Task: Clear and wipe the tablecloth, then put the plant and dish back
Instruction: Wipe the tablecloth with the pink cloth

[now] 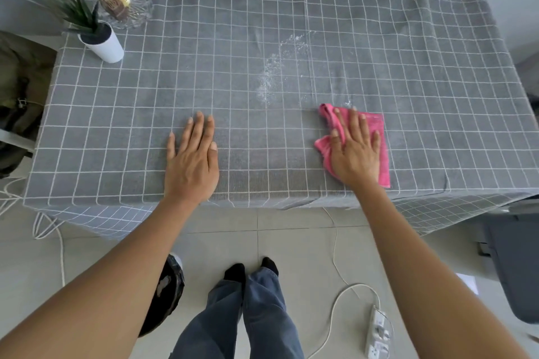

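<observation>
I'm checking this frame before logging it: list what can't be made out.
- Head view: part of the pink cloth is hidden under the right hand.
- Wrapped items in the glass dish: too blurred to identify.
- Black object on the floor: partly hidden by the left arm.

Home interior, likely a dining corner. Table under a grey grid-check tablecloth, small potted plant and covered glass dish at upper left. Pale tiled floor below, white power strip with cord lower right, white walls along the top.
</observation>
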Tool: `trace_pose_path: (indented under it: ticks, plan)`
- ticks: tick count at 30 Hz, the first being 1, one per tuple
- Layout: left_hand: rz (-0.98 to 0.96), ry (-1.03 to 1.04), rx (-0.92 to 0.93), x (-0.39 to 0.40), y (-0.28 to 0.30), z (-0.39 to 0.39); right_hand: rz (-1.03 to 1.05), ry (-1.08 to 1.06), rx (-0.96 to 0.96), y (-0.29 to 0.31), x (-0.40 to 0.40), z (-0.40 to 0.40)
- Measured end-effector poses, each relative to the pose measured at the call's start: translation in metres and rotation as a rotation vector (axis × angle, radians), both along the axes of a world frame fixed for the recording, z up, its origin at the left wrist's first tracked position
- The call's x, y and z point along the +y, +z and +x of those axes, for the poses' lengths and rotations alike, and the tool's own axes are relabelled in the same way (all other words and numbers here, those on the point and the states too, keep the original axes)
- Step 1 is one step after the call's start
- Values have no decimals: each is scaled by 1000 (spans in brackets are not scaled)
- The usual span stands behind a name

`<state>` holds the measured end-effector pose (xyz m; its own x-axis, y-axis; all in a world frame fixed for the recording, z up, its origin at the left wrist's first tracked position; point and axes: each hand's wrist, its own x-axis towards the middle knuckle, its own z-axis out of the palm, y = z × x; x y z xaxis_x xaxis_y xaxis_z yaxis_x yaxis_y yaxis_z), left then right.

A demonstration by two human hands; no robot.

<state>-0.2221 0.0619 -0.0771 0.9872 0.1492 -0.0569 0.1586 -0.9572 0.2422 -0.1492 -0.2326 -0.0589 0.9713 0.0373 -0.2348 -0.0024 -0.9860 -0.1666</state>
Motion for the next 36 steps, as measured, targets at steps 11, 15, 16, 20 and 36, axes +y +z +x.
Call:
trace_pose_path:
  ticks: [11,15,16,20,36]
  plan:
    - [-29,9,8,-1,5,16,117,-373,-17,1,71,4]
    - [-45,-21,-1,-3,8,58,73,8,20,-1,119,12]
    - [-46,-22,-1,-4,8,72,85,80,16,-2,126,14]
    - [-26,-15,34,-6,6,119,142,207,-36,-6,115,18]
    - [-26,-2,-23,-4,-4,118,102,-308,-36,-2,62,46]
